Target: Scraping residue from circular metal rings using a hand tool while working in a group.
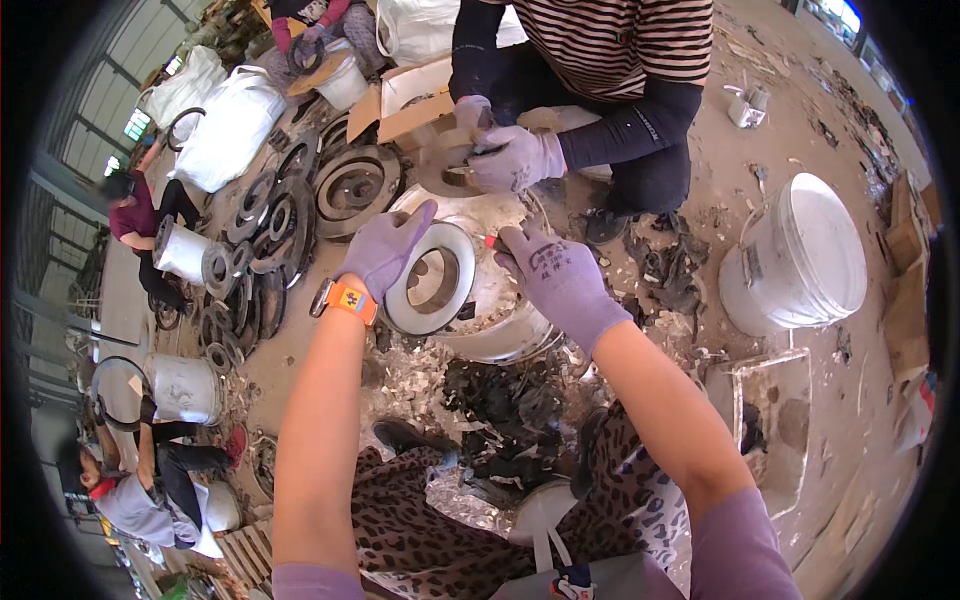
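Observation:
In a lilac work glove, my left hand (387, 248) grips the upper left edge of a ring (461, 268) with a pale face and a dark rim. The ring stands tilted against an upturned white bucket (505, 345). My right hand (562, 283), gloved the same way, is closed just right of the ring. A small red end (490, 241) shows at its fingertips; the rest of that thing is hidden in the glove. Across the bucket, a co-worker's gloved hands (512, 160) hold a brownish ring-shaped part, blurred.
Dark rings and round parts (285, 215) lie heaped on the left. An open cardboard box (415, 95) stands beyond the ring. To the right are a white bucket (795, 260) and a clear plastic bin (775, 430). Black scraps (510, 405) litter the floor below the bucket. Other people sit working at left.

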`<state>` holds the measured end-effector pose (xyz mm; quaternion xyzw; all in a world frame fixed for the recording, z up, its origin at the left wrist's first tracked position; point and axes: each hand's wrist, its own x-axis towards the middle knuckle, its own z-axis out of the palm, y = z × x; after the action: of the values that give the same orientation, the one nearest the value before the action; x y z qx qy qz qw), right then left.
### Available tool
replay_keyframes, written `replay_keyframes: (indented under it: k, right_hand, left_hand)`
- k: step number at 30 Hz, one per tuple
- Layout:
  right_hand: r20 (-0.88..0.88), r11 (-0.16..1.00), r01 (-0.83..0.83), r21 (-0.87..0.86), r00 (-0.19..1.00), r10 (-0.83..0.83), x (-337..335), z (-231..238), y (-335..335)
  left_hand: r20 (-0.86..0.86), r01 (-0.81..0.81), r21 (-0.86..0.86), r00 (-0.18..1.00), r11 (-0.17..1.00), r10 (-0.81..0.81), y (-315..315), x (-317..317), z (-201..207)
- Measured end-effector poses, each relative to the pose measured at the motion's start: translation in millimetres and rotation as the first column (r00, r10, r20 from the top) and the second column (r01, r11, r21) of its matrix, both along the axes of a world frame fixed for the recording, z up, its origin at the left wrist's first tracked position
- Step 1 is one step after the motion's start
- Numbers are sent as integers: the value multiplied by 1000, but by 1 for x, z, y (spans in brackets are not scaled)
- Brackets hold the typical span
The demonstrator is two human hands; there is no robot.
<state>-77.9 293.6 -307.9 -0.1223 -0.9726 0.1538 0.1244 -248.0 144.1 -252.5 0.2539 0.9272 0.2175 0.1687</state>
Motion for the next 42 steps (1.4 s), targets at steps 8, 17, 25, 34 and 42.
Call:
replay_keyframes:
  k: [8, 17, 25, 34, 42]
  right_hand:
    - [11, 997, -7, 82, 1000, 6, -2, -7, 6]
    - [7, 996, 40, 78, 999, -40, -2, -3, -2]
    - [94, 995, 37, 98, 994, -46, -4, -3, -4]
    - [377, 977, -35, 211, 925, -48, -30, 11, 0]
    - [393, 990, -46, 130, 920, -9, -46, 3, -6]
  left_hand:
    - [7, 38, -37, 999, 999, -38, 13, 1, -1]
    - [77, 13, 39, 997, 999, -16, 13, 3, 4]
    - [10, 36, 9, 999, 999, -36, 12, 4, 6]
    - [-50, 134, -10, 990, 991, -134, 22, 7, -5]
    - [15, 145, 36, 989, 989, -145, 9, 1, -7]
